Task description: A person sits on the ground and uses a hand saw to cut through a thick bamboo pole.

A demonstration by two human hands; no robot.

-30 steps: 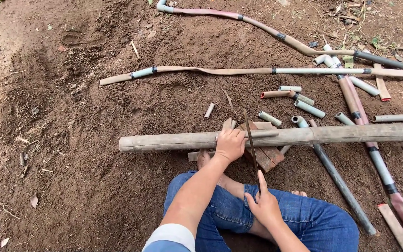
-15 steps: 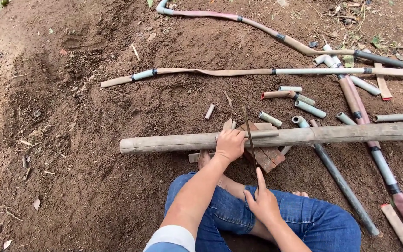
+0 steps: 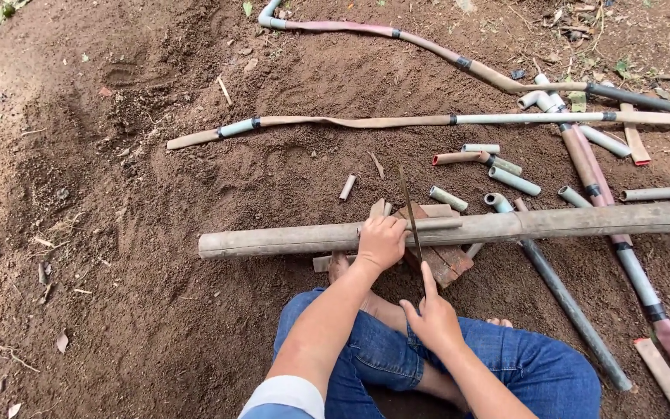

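Observation:
A long grey-brown pole [image 3: 288,239] lies across the dirt in front of me, propped on a reddish brick [image 3: 442,262]. My left hand [image 3: 381,242] presses down on top of the pole, fingers wrapped over it. My right hand [image 3: 432,316] grips the handle end of a thin saw blade [image 3: 409,213] that stands across the pole just right of my left hand. My legs in blue jeans [image 3: 521,365] are folded under me, one bare foot [image 3: 340,268] tucked below the pole.
Several short cut pipe pieces [image 3: 513,180] lie beyond the pole. Long pipes and hoses [image 3: 366,121] stretch across the soil farther back and at the right [image 3: 575,306]. A wooden strip [image 3: 664,376] lies at the lower right. Loose brown dirt [image 3: 118,233] covers the left.
The saw blade and my right hand have shifted slightly along the cut. My left hand stays on the pole.

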